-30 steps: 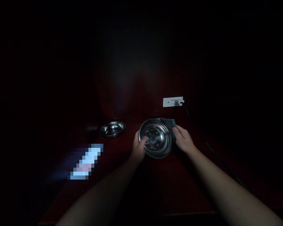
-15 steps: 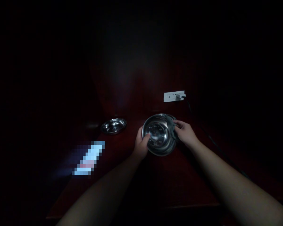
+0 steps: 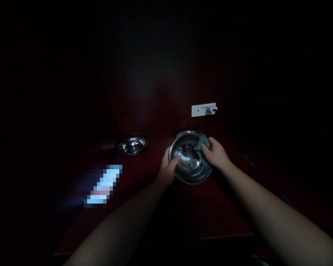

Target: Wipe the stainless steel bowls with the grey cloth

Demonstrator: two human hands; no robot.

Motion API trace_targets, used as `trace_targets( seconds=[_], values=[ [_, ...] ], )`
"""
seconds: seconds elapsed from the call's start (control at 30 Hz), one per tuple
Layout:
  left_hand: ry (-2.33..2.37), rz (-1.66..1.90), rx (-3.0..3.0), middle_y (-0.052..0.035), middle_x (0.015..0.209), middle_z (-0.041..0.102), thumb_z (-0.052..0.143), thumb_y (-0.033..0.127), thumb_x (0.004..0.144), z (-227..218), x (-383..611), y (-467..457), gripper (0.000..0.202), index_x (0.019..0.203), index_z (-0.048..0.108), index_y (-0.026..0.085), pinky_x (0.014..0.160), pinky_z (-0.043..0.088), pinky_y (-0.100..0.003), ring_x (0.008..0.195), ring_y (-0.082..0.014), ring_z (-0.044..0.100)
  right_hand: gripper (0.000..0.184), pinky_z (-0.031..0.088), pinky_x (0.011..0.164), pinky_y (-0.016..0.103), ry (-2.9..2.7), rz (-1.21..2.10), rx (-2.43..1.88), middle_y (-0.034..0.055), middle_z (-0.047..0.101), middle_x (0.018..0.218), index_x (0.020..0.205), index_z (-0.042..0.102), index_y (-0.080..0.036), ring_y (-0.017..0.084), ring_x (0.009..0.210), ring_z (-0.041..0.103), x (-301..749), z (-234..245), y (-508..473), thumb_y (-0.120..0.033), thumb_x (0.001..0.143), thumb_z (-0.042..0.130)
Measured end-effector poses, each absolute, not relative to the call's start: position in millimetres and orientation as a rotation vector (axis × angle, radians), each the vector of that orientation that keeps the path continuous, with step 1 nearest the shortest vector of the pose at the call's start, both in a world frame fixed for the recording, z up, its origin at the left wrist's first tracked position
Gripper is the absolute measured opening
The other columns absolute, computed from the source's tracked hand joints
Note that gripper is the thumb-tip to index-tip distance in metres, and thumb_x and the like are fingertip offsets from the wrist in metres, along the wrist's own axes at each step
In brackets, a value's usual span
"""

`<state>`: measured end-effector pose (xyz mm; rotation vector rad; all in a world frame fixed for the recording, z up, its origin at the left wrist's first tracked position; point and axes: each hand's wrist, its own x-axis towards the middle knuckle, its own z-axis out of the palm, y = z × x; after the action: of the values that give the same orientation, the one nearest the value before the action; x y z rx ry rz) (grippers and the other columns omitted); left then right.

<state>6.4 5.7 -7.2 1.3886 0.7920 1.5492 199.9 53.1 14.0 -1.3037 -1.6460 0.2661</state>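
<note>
A shiny steel bowl [image 3: 187, 162] is held tilted over the dark red table, its inside facing me. My left hand [image 3: 168, 169] grips its left rim, thumb inside and fingers behind. At the right rim, my right hand [image 3: 217, 153] is closed on a grey-green cloth [image 3: 202, 142], which is folded over the bowl's edge and partly covers the inner wall. Another steel rim [image 3: 192, 132] shows just behind the bowl; I cannot tell whether it belongs to a second bowl beneath.
A shallow steel bowl [image 3: 132, 147] stands on the table [image 3: 144, 177] to the left. Nearer lies a bright, pixelated rectangle [image 3: 104, 186]. On the back wall is a white socket [image 3: 203, 109] with a plug in it. A dark cable [image 3: 255, 166] runs down the right side.
My right hand has shifted, and the cloth now wraps over the bowl's right rim with the thumb on the inside. The held bowl has turned slightly. The view has moved a little.
</note>
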Motion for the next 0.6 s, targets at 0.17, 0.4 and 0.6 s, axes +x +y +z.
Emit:
trace_targets(
  seconds=[0.17, 0.4, 0.6],
  values=[
    [0.798, 1.560, 1.379, -0.0065, 0.117, 0.058, 0.053, 0.027, 0.078, -8.5, 6.1, 6.2, 0.043, 0.120, 0.049, 0.018, 0.098, 0.038, -0.036, 0.109, -0.0220, 0.052, 0.021, 0.037, 0.050, 0.024, -1.597, 0.470, -1.264, -0.0020, 0.050, 0.061, 0.072, 0.047, -0.020, 0.012, 0.055, 0.048, 200.4, 14.0, 53.8, -0.041, 0.073, 0.052],
    [0.793, 1.566, 1.367, -0.0063, 0.115, 0.059, 0.054, 0.027, 0.077, -8.4, 6.3, 6.4, 0.042, 0.118, 0.051, 0.019, 0.097, 0.038, -0.036, 0.108, -0.0222, 0.053, 0.027, 0.039, 0.051, 0.024, -1.538, 0.623, -1.222, -0.0009, 0.056, 0.063, 0.076, 0.052, -0.018, 0.013, 0.054, 0.050, 201.2, 14.8, 53.5, -0.045, 0.073, 0.053],
    [0.810, 1.569, 1.339, -0.0066, 0.113, 0.060, 0.054, 0.028, 0.077, -7.1, 6.4, 6.3, 0.041, 0.117, 0.050, 0.019, 0.096, 0.040, -0.038, 0.107, -0.0231, 0.054, 0.033, 0.038, 0.055, 0.025, -1.537, 0.408, -1.257, 0.0007, 0.054, 0.066, 0.071, 0.051, -0.017, 0.013, 0.059, 0.048, 200.6, 15.5, 52.6, -0.049, 0.077, 0.047]
  ],
)
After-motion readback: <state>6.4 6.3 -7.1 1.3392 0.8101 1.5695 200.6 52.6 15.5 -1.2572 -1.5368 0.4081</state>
